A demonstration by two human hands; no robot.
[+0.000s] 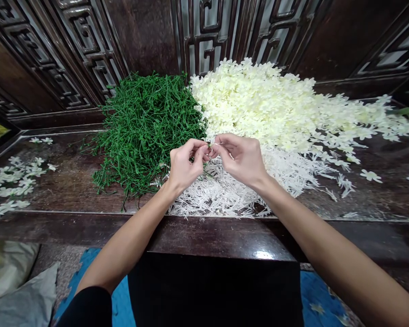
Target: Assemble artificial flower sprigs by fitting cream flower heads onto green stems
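Note:
My left hand and my right hand meet above the dark wooden table, fingertips pinched together on a small white plastic piece. Beneath them lies a pile of thin white plastic stamens. A heap of green plastic stems sits to the left of my hands. Behind and to the right spreads a big heap of cream artificial flower petals. Both hands are closed in a pinch.
Loose cream flowers are scattered at the table's left end, and a few lie at the right. Carved dark wooden panels stand behind. Grey cushions and a blue cloth lie below the table edge.

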